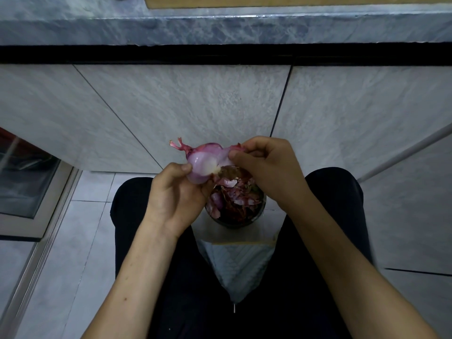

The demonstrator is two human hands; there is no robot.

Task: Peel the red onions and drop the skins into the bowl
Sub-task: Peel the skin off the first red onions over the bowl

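Note:
My left hand (175,192) grips a partly peeled red onion (201,165) from below, its pale purple flesh bared and its red stem end pointing up and left. My right hand (265,165) pinches a strip of skin (228,152) that still hangs on the onion's right side. Directly under both hands stands a dark bowl (241,222) heaped with red and pink skins (238,196). The bowl sits between my knees; my hands hide its far rim.
I sit facing grey tiled cabinet fronts (195,106) under a marble counter edge (220,28). My legs in dark trousers (132,206) flank the bowl. A light cloth (238,263) lies in my lap. Pale floor tiles and a glass-fronted unit (24,179) are at left.

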